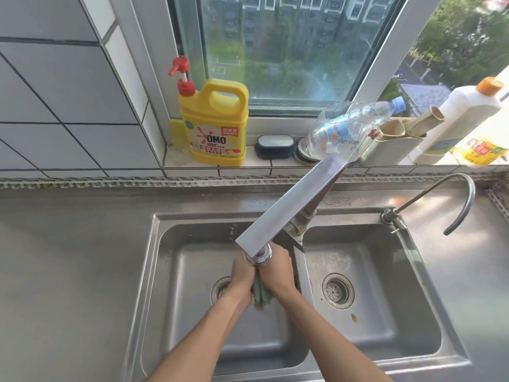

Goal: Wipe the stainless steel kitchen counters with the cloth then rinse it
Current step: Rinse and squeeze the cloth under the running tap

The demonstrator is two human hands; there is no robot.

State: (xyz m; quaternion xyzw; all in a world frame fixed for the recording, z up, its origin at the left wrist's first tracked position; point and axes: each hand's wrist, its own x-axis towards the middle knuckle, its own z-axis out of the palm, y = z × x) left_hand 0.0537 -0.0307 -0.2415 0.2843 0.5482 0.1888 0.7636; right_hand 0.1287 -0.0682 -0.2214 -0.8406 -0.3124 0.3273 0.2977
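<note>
A green cloth (261, 295) is bunched between both hands over the left basin of the double sink (154, 271), directly under the spout of the flat steel faucet (289, 213). My left hand (243, 279) grips the cloth from the left. My right hand (278, 274) closes on it from the right. Most of the cloth is hidden by the fingers. The steel counter (68, 257) spreads to the left of the sink.
A thin curved tap (451, 205) rises at the sink's back right. On the window sill stand a yellow detergent bottle (217, 125), a dark soap dish (274, 146), a clear plastic bottle (349, 128) and a white bottle (457, 119). The right basin (385, 271) holds only its drain.
</note>
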